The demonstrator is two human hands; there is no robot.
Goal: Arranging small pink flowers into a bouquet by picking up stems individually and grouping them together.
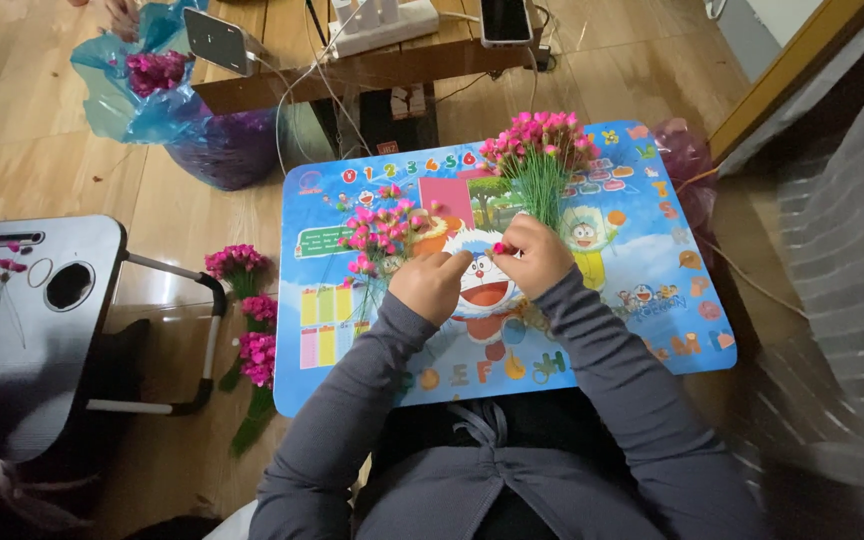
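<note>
While the loose pink flower stems [380,232] lie left on the blue cartoon-printed bench [652,290], the left hand [430,285] rests curled, apparently empty; the right hand [535,255] pinches a small pink bud [499,248] beside the bundled pink bouquet [540,150] (a slack pinch could drop it).

I see small pink flower bud [499,248] pinched at my fingertips, over middle of blue cartoon table [652,330]. Loose pink flowers [382,235] lie toward left edge. Green-stemmed pink bunch [540,150] lies at far edge.
</note>
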